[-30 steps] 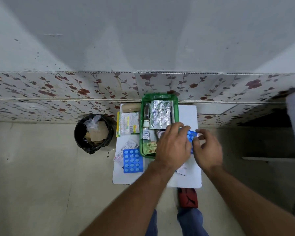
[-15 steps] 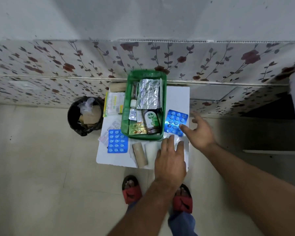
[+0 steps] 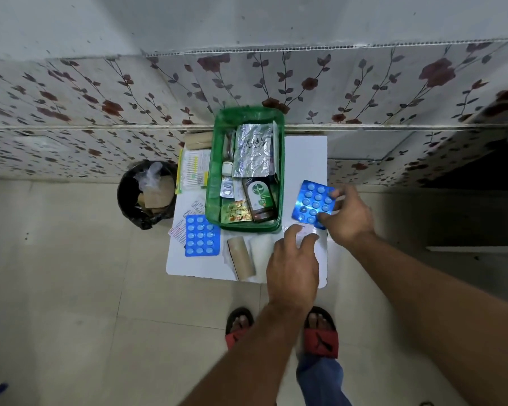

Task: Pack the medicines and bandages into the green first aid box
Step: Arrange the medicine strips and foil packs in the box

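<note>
The green first aid box (image 3: 214,183) stands open on a small white table (image 3: 305,153). Inside it lie a silver foil strip (image 3: 254,155), a Dettol bottle (image 3: 258,200), a small white bottle (image 3: 227,168) and an orange sachet (image 3: 236,212). My right hand (image 3: 346,215) grips a blue blister pack (image 3: 311,203) just right of the box. My left hand (image 3: 294,265) rests with spread fingers on a clear-white packet (image 3: 304,232) at the table's front. A brown bandage roll (image 3: 241,257) and a white roll (image 3: 260,253) lie in front of the box.
Left of the box lie a second blue blister pack (image 3: 201,235), paper leaflets (image 3: 178,230), a yellow-edged medicine box (image 3: 192,168) and a cardboard roll (image 3: 198,140). A black bin (image 3: 145,194) stands on the floor to the left. My feet in red sandals (image 3: 320,335) are below the table.
My left hand pulled back from over the box to the table's front. My right hand closed on the blue blister pack and tilted it up. The view dropped toward the floor.
</note>
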